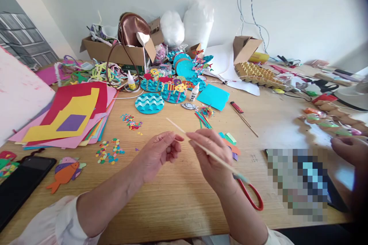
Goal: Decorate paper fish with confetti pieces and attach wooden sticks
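Observation:
My right hand (pixel 211 157) is closed on a thin pale stick (pixel 214 156), which slants from its tip at upper left to a bluish end near my wrist. Just left of it, my left hand (pixel 163 151) has its fingers curled, thumb and forefinger close together near the stick; whether they pinch anything small is too fine to tell. Red-handled scissors (pixel 254 199) lie partly under my right forearm. Behind my hands are a round blue base with wavy strips (pixel 149 102), a silver fish shape (pixel 189 106) and thin paper strips (pixel 203 119).
Stacked coloured paper (pixel 69 111), paper dots (pixel 110 151), paper fish (pixel 65 172) and a black phone (pixel 25 183) lie left. Glue bottles (pixel 194 92), a blue sheet (pixel 213 97) and boxes (pixel 115 51) stand or lie behind. Another person's hand (pixel 346 147) is at right, near a blurred-out device (pixel 304 183).

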Demonstrator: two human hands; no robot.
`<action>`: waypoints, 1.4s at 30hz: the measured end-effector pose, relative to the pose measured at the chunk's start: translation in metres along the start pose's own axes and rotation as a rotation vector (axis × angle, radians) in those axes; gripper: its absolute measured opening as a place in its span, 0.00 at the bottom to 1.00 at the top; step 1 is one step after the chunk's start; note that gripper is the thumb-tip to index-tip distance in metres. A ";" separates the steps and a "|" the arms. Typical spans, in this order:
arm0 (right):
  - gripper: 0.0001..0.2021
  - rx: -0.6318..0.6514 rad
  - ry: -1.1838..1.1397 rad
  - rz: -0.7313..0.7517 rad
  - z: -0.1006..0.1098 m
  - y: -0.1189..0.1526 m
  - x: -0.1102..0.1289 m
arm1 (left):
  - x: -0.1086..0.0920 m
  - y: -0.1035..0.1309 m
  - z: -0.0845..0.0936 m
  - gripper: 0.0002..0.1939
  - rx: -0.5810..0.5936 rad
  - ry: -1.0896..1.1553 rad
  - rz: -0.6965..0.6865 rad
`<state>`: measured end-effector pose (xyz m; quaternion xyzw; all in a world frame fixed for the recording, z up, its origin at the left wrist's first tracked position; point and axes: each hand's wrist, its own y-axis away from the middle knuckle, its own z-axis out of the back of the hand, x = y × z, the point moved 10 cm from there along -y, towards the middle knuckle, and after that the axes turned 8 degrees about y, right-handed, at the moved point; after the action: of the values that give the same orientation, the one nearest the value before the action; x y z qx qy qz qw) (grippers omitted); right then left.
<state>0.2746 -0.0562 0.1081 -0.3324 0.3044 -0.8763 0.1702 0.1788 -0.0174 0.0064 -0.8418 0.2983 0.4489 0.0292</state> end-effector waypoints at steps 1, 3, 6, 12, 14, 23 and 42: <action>0.08 -0.022 -0.002 -0.066 0.004 -0.002 -0.008 | -0.007 0.002 0.006 0.17 0.004 -0.176 -0.044; 0.06 -0.005 -0.072 -0.191 0.003 -0.004 -0.025 | -0.021 0.006 0.022 0.12 -0.024 -0.653 -0.172; 0.09 0.115 -0.199 -0.326 -0.016 -0.002 -0.041 | -0.029 0.014 0.031 0.12 -0.002 -1.239 -0.419; 0.06 0.347 -0.137 -0.320 -0.058 0.004 -0.040 | 0.009 0.021 0.033 0.18 0.156 -1.610 -0.617; 0.06 0.392 -0.074 -0.301 -0.066 0.006 -0.039 | 0.016 0.022 0.031 0.17 0.183 -1.641 -0.629; 0.06 0.453 -0.003 -0.280 -0.084 0.007 -0.039 | 0.024 0.021 0.033 0.16 0.195 -1.693 -0.601; 0.06 0.428 0.002 -0.298 -0.083 0.010 -0.043 | 0.032 0.019 0.035 0.16 0.197 -1.777 -0.531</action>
<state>0.2498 -0.0072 0.0320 -0.3293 0.0596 -0.9365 0.1053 0.1567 -0.0371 -0.0350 -0.2239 0.0008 0.8796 0.4198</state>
